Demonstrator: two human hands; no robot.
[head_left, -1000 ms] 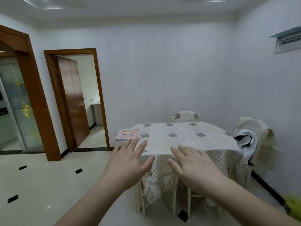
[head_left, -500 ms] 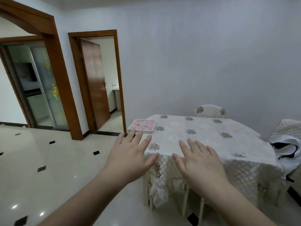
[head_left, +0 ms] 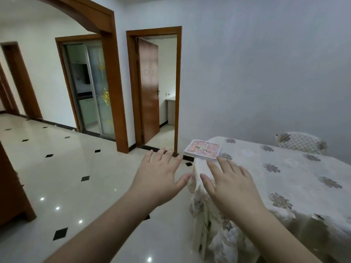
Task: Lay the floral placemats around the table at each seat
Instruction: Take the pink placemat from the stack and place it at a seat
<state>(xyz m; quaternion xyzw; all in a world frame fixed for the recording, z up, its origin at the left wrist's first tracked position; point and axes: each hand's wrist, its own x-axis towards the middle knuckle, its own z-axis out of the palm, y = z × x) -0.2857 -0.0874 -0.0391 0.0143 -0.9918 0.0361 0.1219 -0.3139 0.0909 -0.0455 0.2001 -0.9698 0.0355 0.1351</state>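
A stack of pink floral placemats [head_left: 202,149] lies on the near left corner of the table [head_left: 296,179], which is draped in a cream quilted cloth with grey flower motifs. My left hand [head_left: 158,176] hovers over the floor just left of that corner, fingers spread and holding nothing. My right hand [head_left: 230,184] is raised over the table's corner, fingers straight and empty, its fingertips just short of the stack.
A chair back [head_left: 300,142] with a quilted cover stands at the table's far side against the wall. An open wooden door [head_left: 149,88] and a glass sliding door [head_left: 95,92] lie to the left. The glossy tiled floor [head_left: 66,177] stretches left of the table.
The view has swung left and drawn closer to the table's corner. Both hands, still spread and empty, have come nearer to the placemat stack.
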